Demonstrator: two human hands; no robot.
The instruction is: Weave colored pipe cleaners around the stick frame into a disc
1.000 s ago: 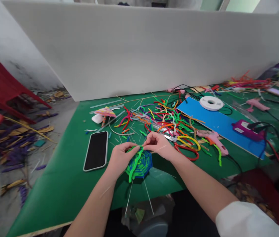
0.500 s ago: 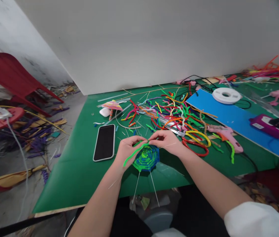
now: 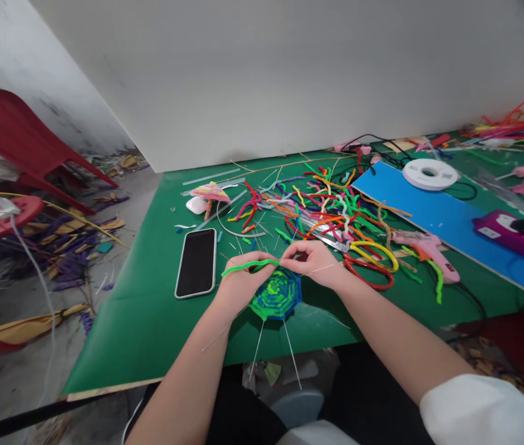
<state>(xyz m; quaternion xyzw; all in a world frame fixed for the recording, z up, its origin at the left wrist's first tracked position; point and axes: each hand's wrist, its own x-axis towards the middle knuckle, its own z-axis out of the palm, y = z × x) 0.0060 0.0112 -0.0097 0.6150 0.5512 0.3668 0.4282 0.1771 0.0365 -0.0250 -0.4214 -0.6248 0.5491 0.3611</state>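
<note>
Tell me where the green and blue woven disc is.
In the head view, the disc is below centre, beside the bare left hand, right of the black-screened phone.

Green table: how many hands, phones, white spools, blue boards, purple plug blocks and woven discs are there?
Left hand and right hand: 2
Phone: 1
White spool: 1
Blue board: 1
Purple plug block: 1
Woven disc: 1
Total: 7
</note>
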